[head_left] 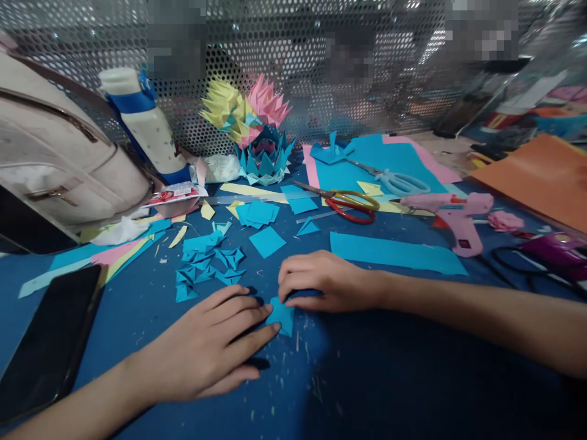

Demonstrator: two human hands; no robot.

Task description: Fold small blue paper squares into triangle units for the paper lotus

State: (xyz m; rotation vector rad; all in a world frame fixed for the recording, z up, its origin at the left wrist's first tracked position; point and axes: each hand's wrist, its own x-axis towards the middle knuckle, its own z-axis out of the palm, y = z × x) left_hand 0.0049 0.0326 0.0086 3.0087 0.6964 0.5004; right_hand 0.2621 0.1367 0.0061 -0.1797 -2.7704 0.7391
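1. Pressing unevenly with my left grip (206, 348), I could skew the small bright-blue piece of folded paper (285, 319) on the dark-blue counter (376, 379) and spoil its creases.
2. That paper lies between both grips, its left edge under two left fingertips; this grip is spread, clasping nothing.
3. My right grip (328, 281) curls at the paper's upper edge; I cannot tell whether it pinches.

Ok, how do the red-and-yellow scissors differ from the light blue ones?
The red-and-yellow scissors have one red and one yellow handle; the light blue scissors have matching handles. The red-and-yellow pair lies nearer, the light blue pair farther back on blue paper. Both have blades pointing left.
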